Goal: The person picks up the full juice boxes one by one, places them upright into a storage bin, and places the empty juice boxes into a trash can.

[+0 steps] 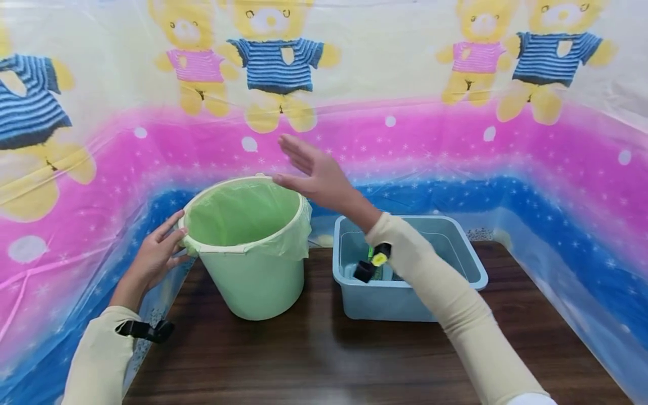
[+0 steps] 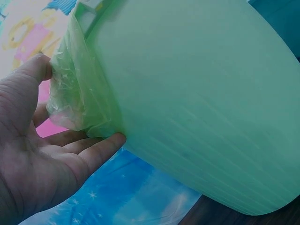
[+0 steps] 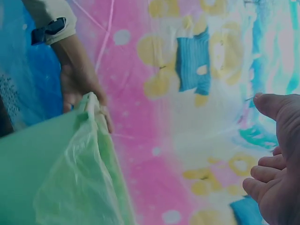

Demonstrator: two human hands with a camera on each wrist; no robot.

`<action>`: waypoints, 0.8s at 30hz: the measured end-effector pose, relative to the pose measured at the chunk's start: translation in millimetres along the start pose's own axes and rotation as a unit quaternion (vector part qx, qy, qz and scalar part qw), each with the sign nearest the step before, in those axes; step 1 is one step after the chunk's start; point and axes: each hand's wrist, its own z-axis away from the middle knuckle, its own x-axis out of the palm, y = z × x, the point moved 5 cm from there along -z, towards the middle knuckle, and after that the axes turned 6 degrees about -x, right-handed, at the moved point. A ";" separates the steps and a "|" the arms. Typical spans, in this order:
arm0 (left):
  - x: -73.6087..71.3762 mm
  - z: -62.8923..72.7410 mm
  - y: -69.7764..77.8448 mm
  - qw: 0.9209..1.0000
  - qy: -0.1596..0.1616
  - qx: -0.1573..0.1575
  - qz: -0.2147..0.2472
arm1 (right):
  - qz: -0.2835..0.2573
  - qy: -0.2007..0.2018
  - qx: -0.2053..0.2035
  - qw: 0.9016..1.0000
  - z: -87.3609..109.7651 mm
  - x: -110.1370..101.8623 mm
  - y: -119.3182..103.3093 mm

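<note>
A pale green trash bin (image 1: 258, 287) stands on the left half of the table, lined with a thin green bag (image 1: 238, 214) whose edge is folded out over the rim. My left hand (image 1: 157, 256) touches the bin's left side at the rim. In the left wrist view, the left fingers (image 2: 105, 149) reach under the overhanging bag to the bin wall, and the thumb lies beside the bag. My right hand (image 1: 319, 174) is raised in the air by the bin's far right rim, fingers extended, holding nothing. In the right wrist view, the bin's bagged rim (image 3: 96, 136) appears left of that hand.
A blue-grey basin (image 1: 385, 304) stands on the right of the dark wooden table (image 1: 314, 371), under my right forearm. Something green (image 1: 377, 273) lies inside, partly hidden by the wrist camera. A sheet printed with bears (image 1: 283, 62) hangs around the back and sides.
</note>
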 end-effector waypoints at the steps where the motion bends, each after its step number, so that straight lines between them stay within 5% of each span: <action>1: 0.1 -0.4 -0.8 1.000 0.000 0.000 0.002 | 0.007 0.000 -0.004 1.000 7.3 -7.9 -3.7; 9: 4.5 -4.9 -6.5 1.000 -0.005 -0.003 -0.004 | 0.096 -0.005 -0.030 0.995 81.9 -64.8 -21.0; 15: -2.6 0.1 -4.2 1.000 0.001 -0.005 -0.009 | 0.121 -0.030 -0.036 0.992 128.9 -72.5 -30.4; 21: -9.7 1.9 2.4 0.993 0.028 0.008 -0.118 | 0.168 -0.042 -0.015 0.985 145.6 -76.6 -32.2; 24: -10.3 5.8 15.0 0.971 0.068 0.033 -0.227 | 0.208 -0.054 0.001 0.977 154.9 -81.8 -32.0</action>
